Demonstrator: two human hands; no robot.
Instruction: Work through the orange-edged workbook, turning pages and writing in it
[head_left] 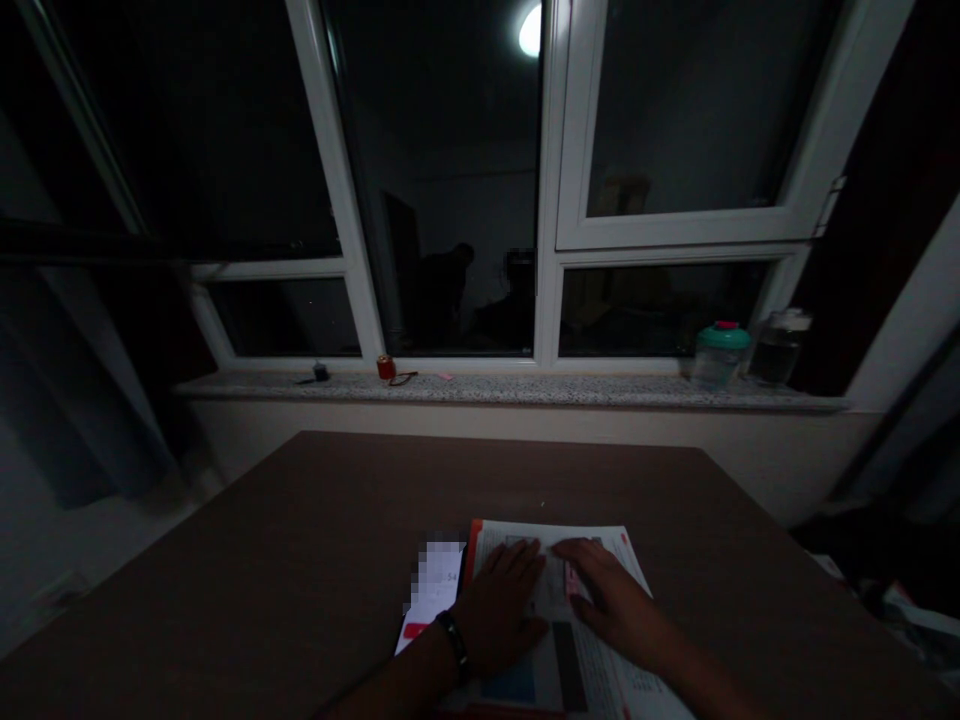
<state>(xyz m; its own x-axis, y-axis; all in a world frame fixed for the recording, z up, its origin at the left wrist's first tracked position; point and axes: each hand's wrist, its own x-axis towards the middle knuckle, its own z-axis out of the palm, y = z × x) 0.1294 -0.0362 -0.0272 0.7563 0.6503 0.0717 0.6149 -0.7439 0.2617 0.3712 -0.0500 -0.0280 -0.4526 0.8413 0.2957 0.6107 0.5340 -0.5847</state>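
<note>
A printed book or booklet (600,640) with a red-orange edge lies open on the brown table (360,520). My left hand (499,605), with a dark bracelet at the wrist, rests flat on its page, fingers stretched forward. Just right of it, my right hand (611,600) is curled over the same page. A small pink block that looks like an eraser (571,578) shows between its thumb and fingers; dim light hides the details. Beside my left forearm lies a phone (435,590) with a lit, partly blurred screen, close to the book's left edge.
Beyond the table runs a speckled stone windowsill (495,388). On it stand a teal-lidded plastic container (720,355), a clear jar (781,345), a small red spool-like item (385,367) and a small dark bottle (321,371). Dark window panes reflect a lamp and people.
</note>
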